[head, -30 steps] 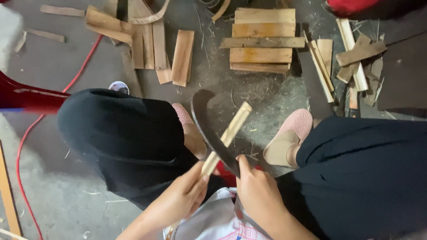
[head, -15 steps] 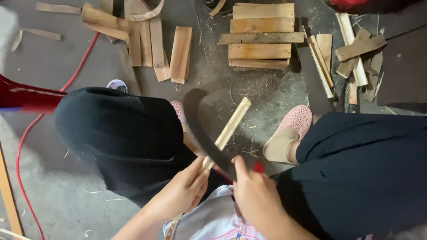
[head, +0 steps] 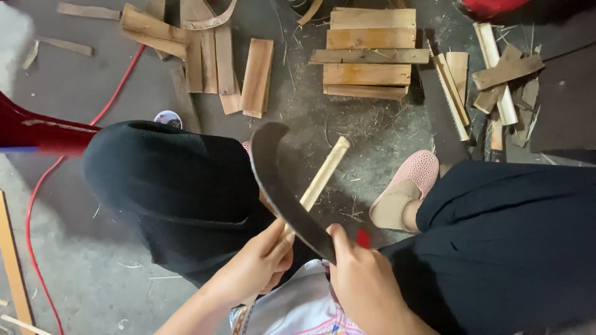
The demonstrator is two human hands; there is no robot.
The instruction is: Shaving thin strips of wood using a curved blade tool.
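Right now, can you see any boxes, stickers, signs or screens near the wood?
No boxes, signs or screens show.
Small round thing: on the floor by the dark-clothed left knee, white with a dark rim, perhaps a lid or sticker; too small to tell.

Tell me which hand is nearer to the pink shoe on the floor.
Right. The right hand, holding the dark curved blade, sits just below-left of the pink shoe; the left hand, gripping the pale wooden stick, lies farther left.

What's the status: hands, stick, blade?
Left hand gripping pale wooden stick, fingers closed. Right hand holding dark curved blade, blade crossing over the stick. Pink slipper on the floor beside the stick tip, apart.
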